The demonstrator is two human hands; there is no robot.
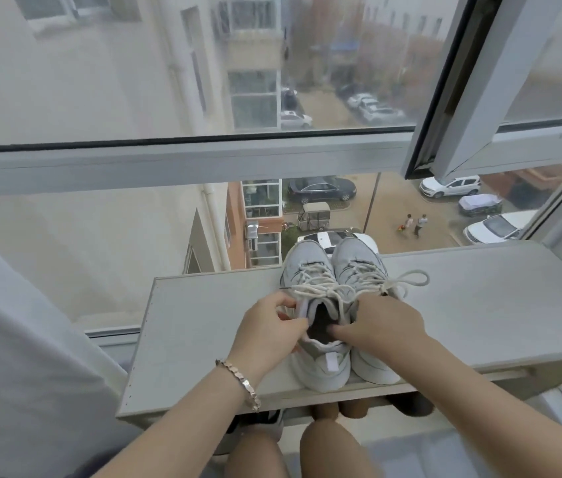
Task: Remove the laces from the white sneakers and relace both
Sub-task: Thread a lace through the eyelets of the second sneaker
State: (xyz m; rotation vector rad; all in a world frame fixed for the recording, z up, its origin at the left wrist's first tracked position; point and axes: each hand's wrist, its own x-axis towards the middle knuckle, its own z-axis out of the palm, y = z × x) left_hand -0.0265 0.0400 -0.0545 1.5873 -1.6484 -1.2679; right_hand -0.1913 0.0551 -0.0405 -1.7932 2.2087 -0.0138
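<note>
Two white sneakers (324,270) stand side by side on the counter (479,305), heels near, toes pointing far, laces (321,288) threaded. The left hand (269,326) pinches the tongue of the left sneaker (321,367); the right hand (383,322), reaching across, grips its collar.

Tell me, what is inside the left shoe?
Dark lining, and the right hand curling fingers over the shoe rim into it. The left hand pinches the tongue. Toward the toe, the tongue and laces hide everything.
</note>
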